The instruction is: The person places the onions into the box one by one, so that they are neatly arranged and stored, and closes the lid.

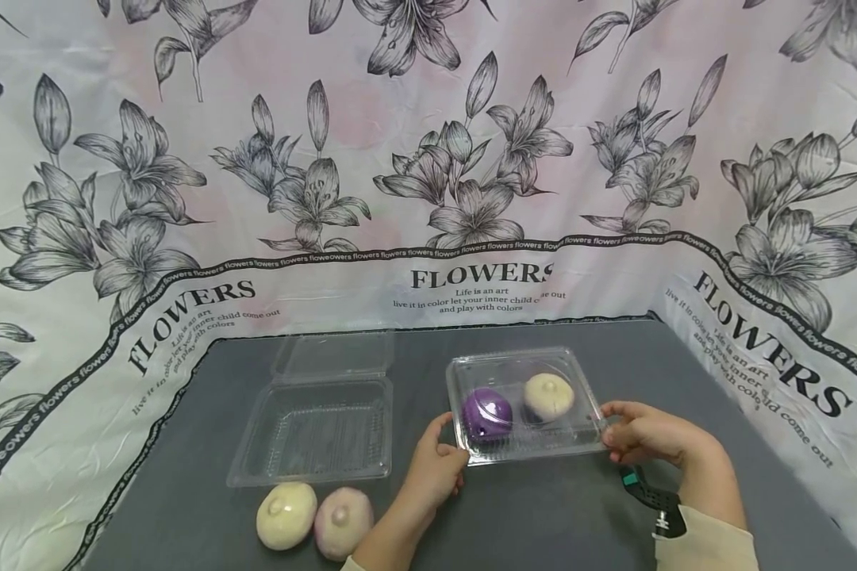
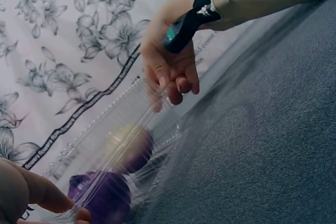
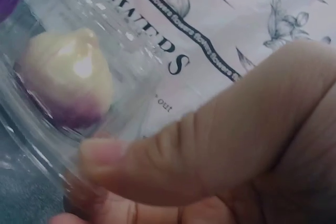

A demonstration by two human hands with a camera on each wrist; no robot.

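Observation:
A clear plastic clamshell box [image 1: 521,444] with its lid down sits between my two hands. Inside it are a glossy purple round item [image 1: 487,414] at the left and a pale yellow, onion-shaped item [image 1: 548,396] with a purple underside at the right. My left hand [image 1: 432,468] pinches the box's near left corner between thumb and fingers. At the opposite side, my right hand [image 1: 653,436] pinches the right edge, its thumb on top in the right wrist view. The purple item [image 2: 102,198] shows through the plastic in the left wrist view.
A second clear clamshell box [image 1: 310,432] stands open at the left, its lid folded back. In front of it lie a pale yellow onion-shaped item [image 1: 286,515] and a pinkish one [image 1: 343,522], close to my left forearm. A flower-printed cloth [image 1: 471,293] rises behind the grey tabletop [image 1: 528,523].

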